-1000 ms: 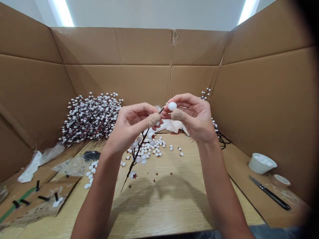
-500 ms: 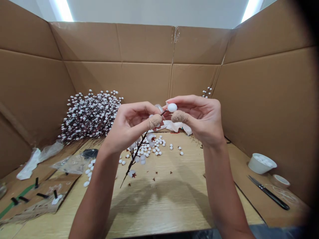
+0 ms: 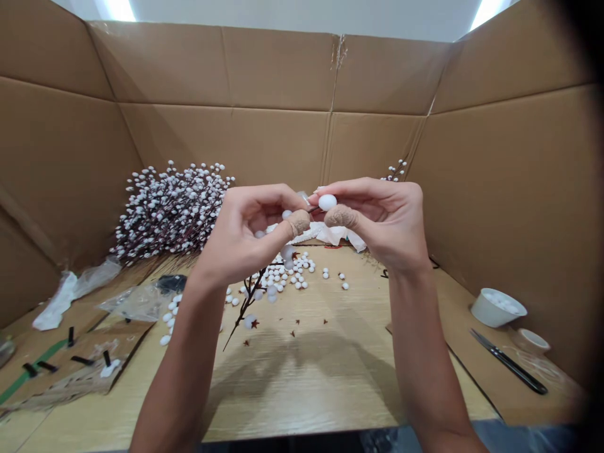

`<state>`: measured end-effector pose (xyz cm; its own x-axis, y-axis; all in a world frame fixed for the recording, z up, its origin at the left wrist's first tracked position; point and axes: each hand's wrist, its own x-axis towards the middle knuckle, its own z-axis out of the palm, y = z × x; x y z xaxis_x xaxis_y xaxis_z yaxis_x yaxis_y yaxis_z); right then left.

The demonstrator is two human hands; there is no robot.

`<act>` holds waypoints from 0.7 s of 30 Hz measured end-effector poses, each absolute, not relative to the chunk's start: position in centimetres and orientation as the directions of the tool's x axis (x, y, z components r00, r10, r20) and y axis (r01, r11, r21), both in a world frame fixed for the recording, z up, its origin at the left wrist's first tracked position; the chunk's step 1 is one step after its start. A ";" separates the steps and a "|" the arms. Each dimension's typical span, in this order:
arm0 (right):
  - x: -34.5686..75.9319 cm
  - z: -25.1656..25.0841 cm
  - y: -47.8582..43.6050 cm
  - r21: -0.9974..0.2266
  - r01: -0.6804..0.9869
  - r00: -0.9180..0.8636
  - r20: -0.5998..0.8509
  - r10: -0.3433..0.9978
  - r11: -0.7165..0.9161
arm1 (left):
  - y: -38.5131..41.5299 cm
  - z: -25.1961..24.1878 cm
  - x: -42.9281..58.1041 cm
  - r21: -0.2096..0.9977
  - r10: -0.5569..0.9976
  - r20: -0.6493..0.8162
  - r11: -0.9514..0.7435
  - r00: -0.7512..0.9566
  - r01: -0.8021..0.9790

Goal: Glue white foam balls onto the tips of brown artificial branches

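Observation:
My left hand (image 3: 264, 233) pinches a dark artificial berry stem (image 3: 245, 306), which slants down to the lower left with white balls and small reddish star-shaped caps along it. Between the thumb and fingers of my right hand (image 3: 377, 220) is a white ball (image 3: 327, 202) at the stem's upper tip. Both thumbs wear tan finger covers. My fingers hide where the ball meets the stem. Below my hands, loose white balls (image 3: 295, 277) lie in a scattered heap on the wooden table (image 3: 302, 396), with a few tiny caps (image 3: 292, 333) nearer me.
A big bunch of white-berry stems (image 3: 172, 211) leans at the back left. Plastic bags (image 3: 141, 302) and cardboard with black strips (image 3: 82, 360) lie on the left. At right are a white bowl of balls (image 3: 486, 308), a tape roll (image 3: 533, 340) and a black-handled blade tool (image 3: 509, 362). Cardboard walls (image 3: 278, 141) enclose the table.
The view has tilted down slightly. My hands stay close together on the stem and ball; the stem's lower end has swung a little to the left.

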<state>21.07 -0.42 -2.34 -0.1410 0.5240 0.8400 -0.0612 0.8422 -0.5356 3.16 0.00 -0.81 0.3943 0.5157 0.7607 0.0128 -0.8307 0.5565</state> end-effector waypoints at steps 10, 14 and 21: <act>20.6 -2.5 -0.7 -0.508 -0.015 -0.108 0.857 0.504 0.861 | -0.3 -0.9 3.3 0.503 0.490 0.798 -0.862 0.350 0.062; 20.6 -2.7 -0.6 -0.494 -0.022 -0.117 0.865 0.489 0.869 | -0.3 -0.9 3.2 0.498 0.488 0.803 -0.865 0.341 0.064; 20.3 -2.7 -0.4 -0.476 0.010 -0.092 0.875 0.475 0.879 | 0.2 -1.0 3.4 0.469 0.469 0.826 -0.879 0.312 0.081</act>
